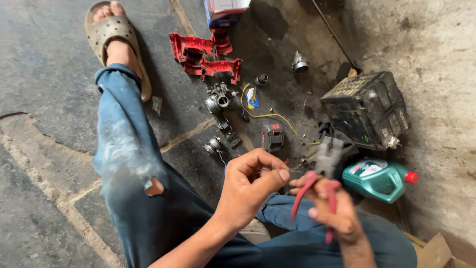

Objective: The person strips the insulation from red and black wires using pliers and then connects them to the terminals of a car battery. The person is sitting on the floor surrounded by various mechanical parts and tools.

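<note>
Red-handled pliers point(317, 196) sit closed in the right hand point(334, 213), fingers wrapped around both grips and the grey jaws pointing up and away from the body, as a person seated on a grimy concrete floor point(44, 74) works on a thin wire point(282, 165). The left hand point(248, 186) pinches that wire between thumb and forefinger just beside the plier head; whether the jaws actually bite the strand cannot be told, since the tool is blurred. Both hands hover above the person's jeans-clad knees, close together. Spread on the floor beyond them lie a metal carburettor point(219, 99), a red plastic housing point(203, 57), a yellow wire point(267, 115), a black battery point(367, 109) and a green oil bottle point(379, 178) with a red cap. Doing this well appears to call for a short, taut length of wire between fingertips and tool, a light squeeze so the strand is not nicked, and the fingertips held clear of the jaws.
</note>
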